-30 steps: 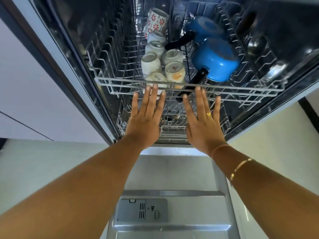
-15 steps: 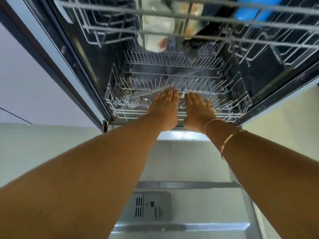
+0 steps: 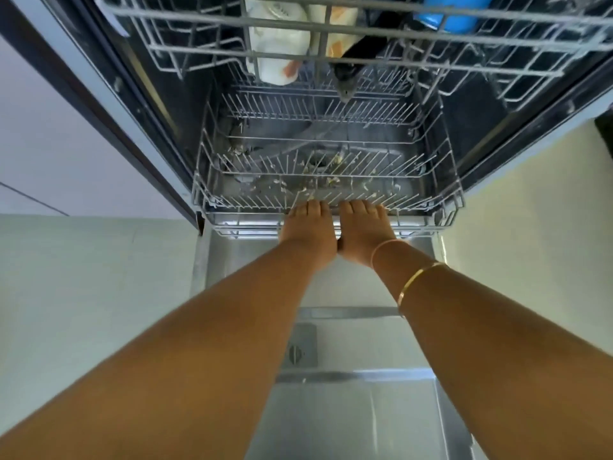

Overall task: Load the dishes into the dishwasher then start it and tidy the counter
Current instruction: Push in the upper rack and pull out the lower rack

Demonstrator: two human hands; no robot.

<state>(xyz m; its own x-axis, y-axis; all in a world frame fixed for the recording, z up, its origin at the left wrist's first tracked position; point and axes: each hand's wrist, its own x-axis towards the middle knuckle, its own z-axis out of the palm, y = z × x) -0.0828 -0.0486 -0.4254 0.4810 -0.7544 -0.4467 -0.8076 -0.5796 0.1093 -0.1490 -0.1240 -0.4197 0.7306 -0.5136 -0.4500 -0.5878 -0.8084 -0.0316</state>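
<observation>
Upper rack (image 3: 365,24): above lower rack (image 3: 328,180), holding mugs (image 3: 282,44)
Hands (image 3: 310,229): side by side on lower rack's front rim
Door (image 3: 348,410): beneath arms

Pale floor (image 3: 83,293) on both sides; white cabinet front (image 3: 49,134) at left; gold bangle (image 3: 418,279) and pink band (image 3: 381,245).

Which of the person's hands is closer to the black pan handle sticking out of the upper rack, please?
The right hand. It rests on the lower rack's front rim almost directly below the black handle; the left hand sits beside it, further left.
</observation>
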